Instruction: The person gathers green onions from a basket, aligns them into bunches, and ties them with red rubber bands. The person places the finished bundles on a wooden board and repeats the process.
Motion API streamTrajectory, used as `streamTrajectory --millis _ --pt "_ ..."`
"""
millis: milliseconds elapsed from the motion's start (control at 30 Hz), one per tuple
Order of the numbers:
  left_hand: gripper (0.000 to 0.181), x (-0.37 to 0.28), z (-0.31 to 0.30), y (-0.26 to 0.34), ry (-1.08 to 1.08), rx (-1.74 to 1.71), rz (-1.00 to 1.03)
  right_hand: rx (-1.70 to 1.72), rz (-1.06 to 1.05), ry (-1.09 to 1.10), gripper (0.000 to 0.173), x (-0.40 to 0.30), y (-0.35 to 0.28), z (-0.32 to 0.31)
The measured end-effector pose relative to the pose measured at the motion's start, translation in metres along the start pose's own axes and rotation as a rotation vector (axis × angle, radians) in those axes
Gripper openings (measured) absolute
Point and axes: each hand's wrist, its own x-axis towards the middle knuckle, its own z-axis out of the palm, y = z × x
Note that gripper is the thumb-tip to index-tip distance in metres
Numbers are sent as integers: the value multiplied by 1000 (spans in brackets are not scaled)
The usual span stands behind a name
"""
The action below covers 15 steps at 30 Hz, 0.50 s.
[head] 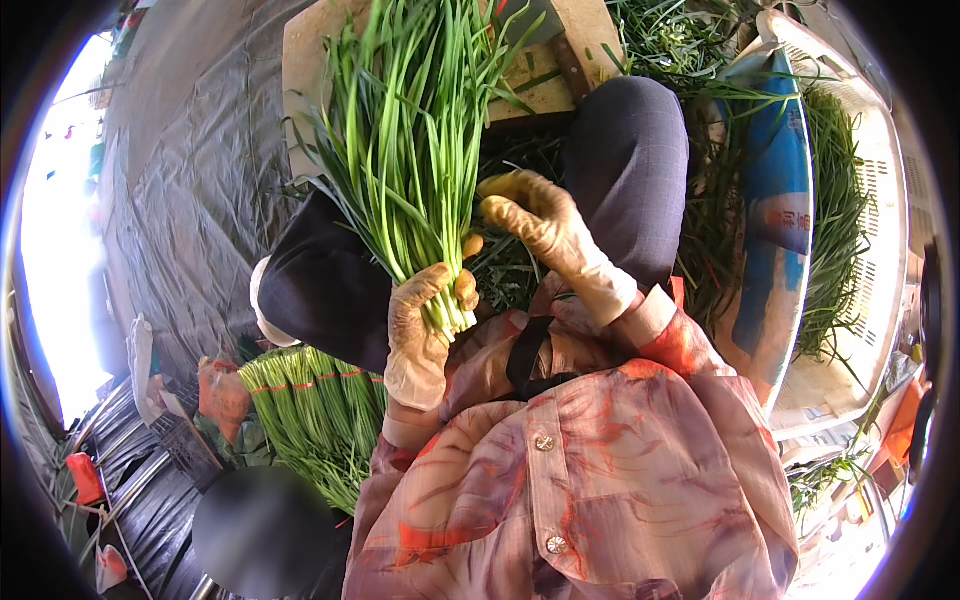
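My left hand (420, 337), in a worn yellowish glove, grips a bunch of green garlic chives (409, 157) near its pale cut ends. The leaves fan out away from me over a wooden board (304, 82). My right hand (551, 236), gloved alike, hovers just right of the stems. Its fingers are bent, with a narrow gap between thumb and forefinger and nothing visible in it. On the board beyond lies a broad-bladed knife (534, 26), its dark handle (574, 71) pointing towards my right knee.
Several chive bundles tied with red bands (319, 405) lie at my left. Loose chives fill a white plastic basket (885, 247) on the right, beside a blue-and-white printed sack (776, 195). Leaf scraps (675, 37) are heaped at the upper right. Grey sheeting (202, 187) covers the left ground.
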Motion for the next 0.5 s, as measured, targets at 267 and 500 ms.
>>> streamTrajectory --millis 267,500 --pt "25 5 12 -19 407 383 264 -791 -263 92 39 7 -30 29" --pt "28 7 7 -18 414 455 298 -440 -159 100 23 10 -5 26"
